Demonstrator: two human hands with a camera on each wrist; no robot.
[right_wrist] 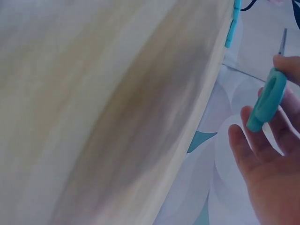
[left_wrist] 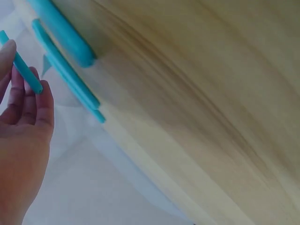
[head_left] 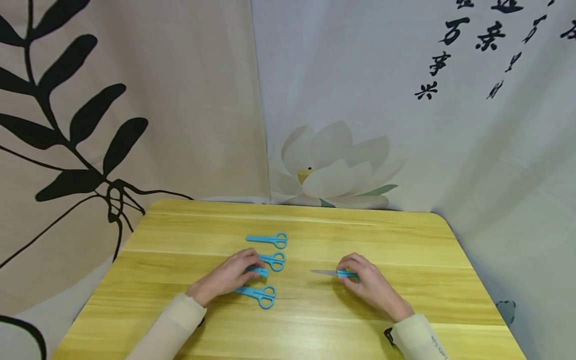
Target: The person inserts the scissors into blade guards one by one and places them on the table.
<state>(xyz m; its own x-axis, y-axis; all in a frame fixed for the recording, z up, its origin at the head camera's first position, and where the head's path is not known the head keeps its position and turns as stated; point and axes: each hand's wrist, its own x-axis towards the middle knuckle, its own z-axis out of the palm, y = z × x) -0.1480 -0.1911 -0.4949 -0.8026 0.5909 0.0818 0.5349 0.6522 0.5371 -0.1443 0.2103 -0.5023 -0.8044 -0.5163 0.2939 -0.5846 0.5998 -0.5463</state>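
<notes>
My left hand [head_left: 230, 276] pinches a small blue blade cover [head_left: 259, 271] between thumb and fingers, above the table. In the left wrist view the same cover [left_wrist: 27, 73] is a slim blue strip. Off to the right, my right hand [head_left: 370, 285] holds a pair of blue-handled scissors [head_left: 345, 274], its bare metal blade pointing left toward the cover. The handle [right_wrist: 268, 99] shows between thumb and fingers in the right wrist view. Cover and blade are apart. Around my left hand lie three blue scissors: a far pair [head_left: 268, 240], a middle pair [head_left: 275, 261] and a near pair [head_left: 258, 295].
A wood-grain table [head_left: 315, 320] with rounded far corners carries everything. Behind it hang pale curtains [head_left: 202, 100] printed with dark leaves, a lotus and black characters. My left hand partly hides the middle and near scissors.
</notes>
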